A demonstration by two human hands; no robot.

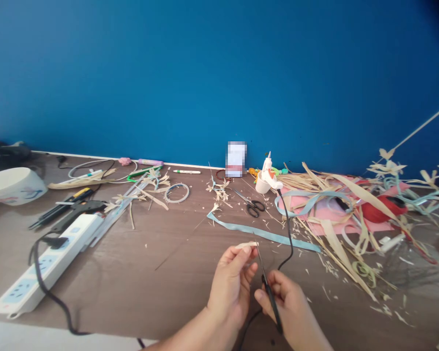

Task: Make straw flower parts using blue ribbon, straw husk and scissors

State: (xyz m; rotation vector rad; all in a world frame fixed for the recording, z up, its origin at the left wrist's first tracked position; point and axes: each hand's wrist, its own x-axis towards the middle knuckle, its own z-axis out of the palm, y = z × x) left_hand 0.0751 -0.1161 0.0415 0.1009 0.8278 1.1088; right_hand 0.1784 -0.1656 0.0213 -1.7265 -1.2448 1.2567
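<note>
Pale strip [247, 244] is just below and right of frame center, raised over the desk [183, 302]; only a short end shows, the rest is hidden by the fingers. Left hand [229, 280]: thumb and fingertips closed in a pinch on the strip, remaining fingers loosely curled. Right hand [290, 297], lower right of center: fingers wrapped around the black handles of the scissors [266, 281], blades pointing up-frame at the strip's right end. Blades look close together; can't tell whether they touch the strip or how far they're parted. Handling guess: strip is very light, thin, probably dry and fibrous, bends easily across its width, likely to split or fray along its length. Shouldn't be slippery, but too hard a pinch could crease it. Best hold is a flat thumb-and-finger pinch near the end being worked, tip left free so it doesn't flop, skin clear of the blade line. Scissors: stiff, modest weight, mostly rigid metal, so hold by the handles only. Black cable [289, 234] runs down behind the right hand, snag risk. Blue ribbon [258, 232] lies above both hands, looks softer and limper; second pair of scissors [251, 202] lies farther up-frame.
</note>
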